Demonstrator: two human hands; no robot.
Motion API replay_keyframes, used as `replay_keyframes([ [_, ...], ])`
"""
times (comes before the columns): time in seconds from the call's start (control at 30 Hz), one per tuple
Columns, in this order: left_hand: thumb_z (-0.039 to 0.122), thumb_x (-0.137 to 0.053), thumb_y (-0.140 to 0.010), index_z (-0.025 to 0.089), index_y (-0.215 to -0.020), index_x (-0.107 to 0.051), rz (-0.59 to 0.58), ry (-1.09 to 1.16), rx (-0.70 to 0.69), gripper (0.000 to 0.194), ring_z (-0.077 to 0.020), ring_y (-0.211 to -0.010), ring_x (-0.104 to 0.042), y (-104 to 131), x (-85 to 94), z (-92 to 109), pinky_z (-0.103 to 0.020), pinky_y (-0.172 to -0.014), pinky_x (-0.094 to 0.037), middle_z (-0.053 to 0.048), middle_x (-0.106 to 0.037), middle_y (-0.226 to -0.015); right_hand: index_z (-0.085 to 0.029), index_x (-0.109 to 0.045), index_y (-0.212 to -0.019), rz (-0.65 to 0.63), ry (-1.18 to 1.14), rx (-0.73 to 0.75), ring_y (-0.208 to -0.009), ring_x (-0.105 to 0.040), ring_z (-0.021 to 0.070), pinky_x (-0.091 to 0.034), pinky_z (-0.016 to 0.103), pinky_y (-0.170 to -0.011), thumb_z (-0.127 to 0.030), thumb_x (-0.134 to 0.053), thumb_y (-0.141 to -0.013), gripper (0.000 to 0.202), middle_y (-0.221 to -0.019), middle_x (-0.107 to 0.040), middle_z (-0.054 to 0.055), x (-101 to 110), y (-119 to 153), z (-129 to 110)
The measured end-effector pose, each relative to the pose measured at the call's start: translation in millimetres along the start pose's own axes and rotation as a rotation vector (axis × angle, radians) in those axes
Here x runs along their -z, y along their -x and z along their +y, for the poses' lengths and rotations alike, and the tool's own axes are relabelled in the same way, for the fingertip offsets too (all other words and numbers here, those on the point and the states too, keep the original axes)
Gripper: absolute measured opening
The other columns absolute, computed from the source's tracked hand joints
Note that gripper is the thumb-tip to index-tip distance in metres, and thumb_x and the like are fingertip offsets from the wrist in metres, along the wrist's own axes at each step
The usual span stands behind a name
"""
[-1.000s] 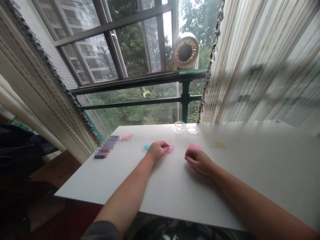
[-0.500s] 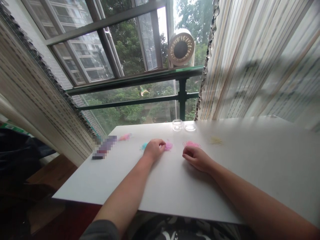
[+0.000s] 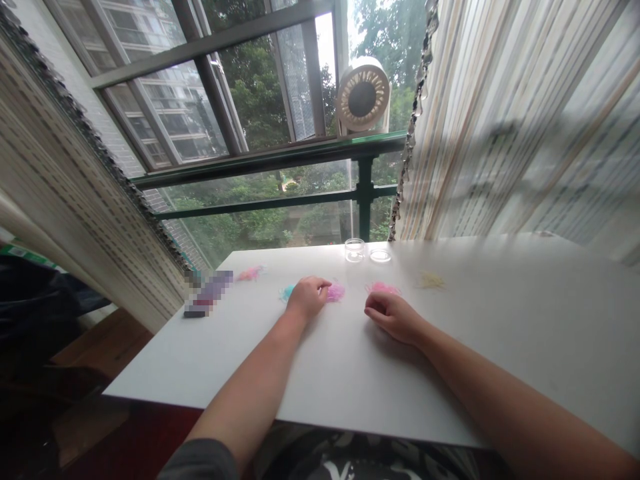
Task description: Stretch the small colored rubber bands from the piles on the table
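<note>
On the white flat tabletop (image 3: 325, 373), a loose pile of thin purple-pink strands (image 3: 336, 292), just at the fingertips of the left hand (image 3: 309, 297). Thumb and forefinger there nearly together; cannot tell whether pinching a strand. Right hand (image 3: 395, 315) loosely curled at the near edge of a pile of bright pink strands (image 3: 383, 288); cannot tell whether gripping anything. Almost unchanged from half a second ago: seemingly fine fingering or a pause, no carrying. Farther out, a turquoise pile (image 3: 287, 293), an orange-pink pile (image 3: 249, 273), a pale yellow pile (image 3: 431, 279), and a transparent round container (image 3: 355, 251) beside a transparent round lid (image 3: 381, 256). No brand legible; purple-grey object (image 3: 213, 293) at left pixelated, white marks on dark clothing unreadable.
</note>
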State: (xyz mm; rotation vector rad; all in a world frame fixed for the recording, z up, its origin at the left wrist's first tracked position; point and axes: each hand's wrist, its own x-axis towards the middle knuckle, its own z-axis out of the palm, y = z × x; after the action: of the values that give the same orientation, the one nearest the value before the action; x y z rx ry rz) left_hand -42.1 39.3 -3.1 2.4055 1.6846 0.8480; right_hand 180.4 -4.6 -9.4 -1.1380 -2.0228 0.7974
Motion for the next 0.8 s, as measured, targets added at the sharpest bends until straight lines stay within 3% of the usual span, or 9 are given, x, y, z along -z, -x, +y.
replay_keyframes([
  [0.57,0.013,-0.041,-0.076,0.018,-0.091,-0.066,0.013,0.120,-0.040,0.030,-0.0152,-0.086,-0.059,-3,1.5,-10,-0.028,-0.085,-0.045,-0.002,-0.067,-0.087,-0.017,-0.050,-0.067,-0.010,-0.010,0.001,-0.051,-0.041,0.0102,-0.032,0.023,-0.050,-0.025,-0.049,-0.074,0.010,-0.055,-0.045,-0.004,0,0,1],
  [0.8,0.006,-0.037,-0.074,0.016,-0.096,-0.063,-0.016,0.296,-0.021,0.036,-0.0134,-0.084,-0.061,-1,-2.0,-10,-0.026,-0.081,-0.049,-0.004,-0.066,-0.090,-0.017,-0.050,-0.067,-0.013,-0.002,0.001,-0.051,-0.042,0.0103,-0.032,0.023,-0.050,-0.025,-0.050,-0.074,0.010,-0.055,-0.046,-0.004,0,0,2],
])
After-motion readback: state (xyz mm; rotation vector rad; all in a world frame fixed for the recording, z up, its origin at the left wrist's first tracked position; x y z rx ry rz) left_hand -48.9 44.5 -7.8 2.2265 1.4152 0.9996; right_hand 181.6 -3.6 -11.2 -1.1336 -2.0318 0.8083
